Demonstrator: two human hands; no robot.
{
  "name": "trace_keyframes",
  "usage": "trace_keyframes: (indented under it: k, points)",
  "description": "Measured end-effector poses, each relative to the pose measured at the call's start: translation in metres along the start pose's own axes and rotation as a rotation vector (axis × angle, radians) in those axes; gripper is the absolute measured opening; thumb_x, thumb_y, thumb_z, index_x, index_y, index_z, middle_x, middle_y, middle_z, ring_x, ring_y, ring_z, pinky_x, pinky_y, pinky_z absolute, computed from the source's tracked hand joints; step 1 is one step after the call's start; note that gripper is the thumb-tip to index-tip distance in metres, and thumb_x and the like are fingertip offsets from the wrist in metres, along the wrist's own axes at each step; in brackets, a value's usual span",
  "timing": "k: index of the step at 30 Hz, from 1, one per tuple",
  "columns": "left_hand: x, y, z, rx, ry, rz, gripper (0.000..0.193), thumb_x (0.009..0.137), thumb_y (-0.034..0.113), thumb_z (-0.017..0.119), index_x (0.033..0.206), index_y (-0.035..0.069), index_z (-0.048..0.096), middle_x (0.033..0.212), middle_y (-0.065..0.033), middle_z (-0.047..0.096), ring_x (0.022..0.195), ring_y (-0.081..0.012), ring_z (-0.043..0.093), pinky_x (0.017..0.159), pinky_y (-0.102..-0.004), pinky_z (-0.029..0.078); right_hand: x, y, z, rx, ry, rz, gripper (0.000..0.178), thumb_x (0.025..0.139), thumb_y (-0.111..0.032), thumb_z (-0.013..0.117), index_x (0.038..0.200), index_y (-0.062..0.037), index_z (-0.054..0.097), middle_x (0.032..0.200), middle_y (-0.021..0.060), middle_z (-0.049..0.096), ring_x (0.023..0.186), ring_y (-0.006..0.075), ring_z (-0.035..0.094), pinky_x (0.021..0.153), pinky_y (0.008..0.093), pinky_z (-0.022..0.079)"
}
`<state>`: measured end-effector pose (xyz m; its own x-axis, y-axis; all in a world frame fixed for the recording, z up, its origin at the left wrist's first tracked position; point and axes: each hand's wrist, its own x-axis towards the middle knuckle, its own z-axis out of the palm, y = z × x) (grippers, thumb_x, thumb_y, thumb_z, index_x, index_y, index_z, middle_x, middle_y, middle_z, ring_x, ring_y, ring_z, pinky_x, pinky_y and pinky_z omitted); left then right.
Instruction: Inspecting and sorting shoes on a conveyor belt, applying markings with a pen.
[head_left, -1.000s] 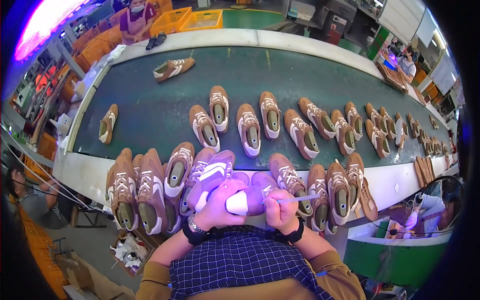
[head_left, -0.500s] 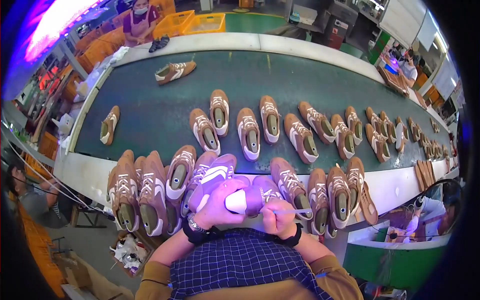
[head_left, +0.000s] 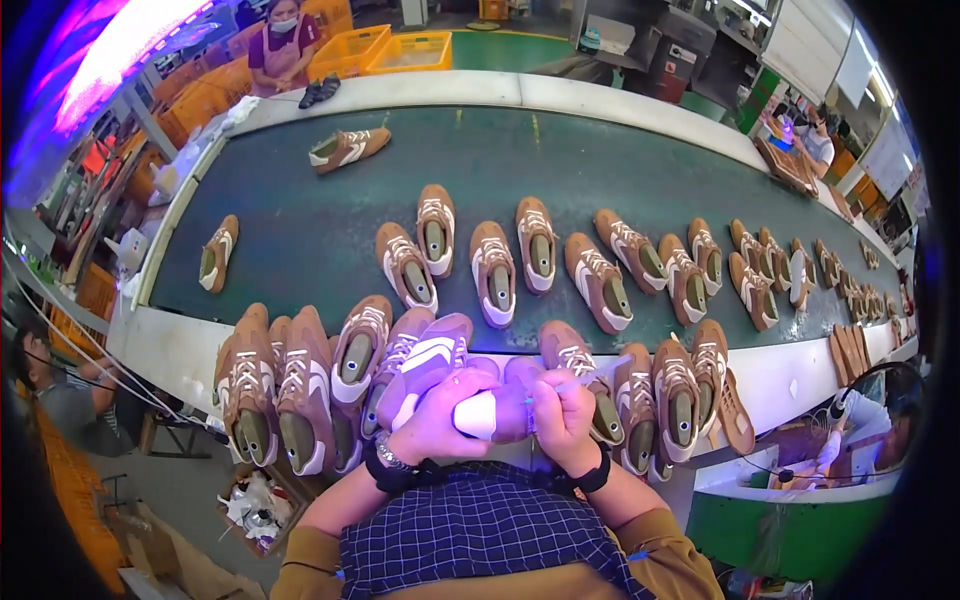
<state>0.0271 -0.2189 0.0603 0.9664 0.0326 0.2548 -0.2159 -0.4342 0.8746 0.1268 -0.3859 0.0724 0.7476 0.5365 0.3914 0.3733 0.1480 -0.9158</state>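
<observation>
My left hand (head_left: 443, 418) is wrapped round a sneaker (head_left: 513, 412) with a white heel patch, tinted purple by the light. My right hand (head_left: 566, 418) is closed in a fist beside it, gripping a thin pale stick-like tool (head_left: 606, 370) whose kind I cannot make out. The tool's shaft points up and right; its working end is hidden or blurred near the shoe. Just beyond my left hand lies a brown sneaker with white stripes (head_left: 433, 358). Another laced sneaker (head_left: 572, 350) stands just past my right hand.
Several brown sneakers (head_left: 303, 385) crowd the white ledge (head_left: 185, 350) on both sides of me. More sneakers (head_left: 493, 270) stand on the dark green conveyor belt (head_left: 300, 220). Insoles (head_left: 737, 410) lie at right. Yellow crates (head_left: 410, 52) and a person in an apron (head_left: 282, 50) are at the far side.
My right hand has risen slightly, and the tool in it has swung from roughly level to slanting up and right. My left hand still holds the sneaker, shifted only slightly.
</observation>
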Motion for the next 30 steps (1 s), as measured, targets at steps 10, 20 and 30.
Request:
trace_keyframes:
  k: [10,20,30]
  points:
    - [0.001,0.0,0.006,-0.007,0.002,0.006,0.067,0.053,0.015,0.079,0.114,0.004,0.053,0.109,-0.0098,0.058,0.105,-0.0239,0.055,0.093,-0.0349,0.042,-0.003,0.0,-0.008,0.009,-0.022,-0.019,0.008,0.085,-0.003,0.054,0.079,0.0001,0.058,0.067,0.0086,0.058,0.058,0.0149,0.055,0.053,0.0269,0.043]
    - [0.002,0.001,0.012,-0.037,0.004,-0.02,0.067,0.052,0.017,0.079,0.113,0.005,0.053,0.11,-0.01,0.057,0.104,-0.0248,0.055,0.092,-0.0352,0.042,-0.01,-0.004,-0.021,-0.015,-0.114,0.067,0.01,0.086,-0.003,0.053,0.077,0.0009,0.056,0.063,0.0066,0.056,0.051,0.0136,0.053,0.049,0.0258,0.042]
    - [0.009,0.031,0.04,0.083,-0.22,0.114,0.071,0.057,0.019,0.074,0.122,0.006,0.047,0.117,-0.0165,0.05,0.112,-0.0342,0.045,0.097,-0.0433,0.036,-0.066,0.029,-0.079,0.869,-0.257,1.491,0.057,0.092,-0.047,0.042,0.131,-0.0063,0.038,0.116,0.0208,0.055,0.09,0.034,0.064,0.069,0.0483,0.057]
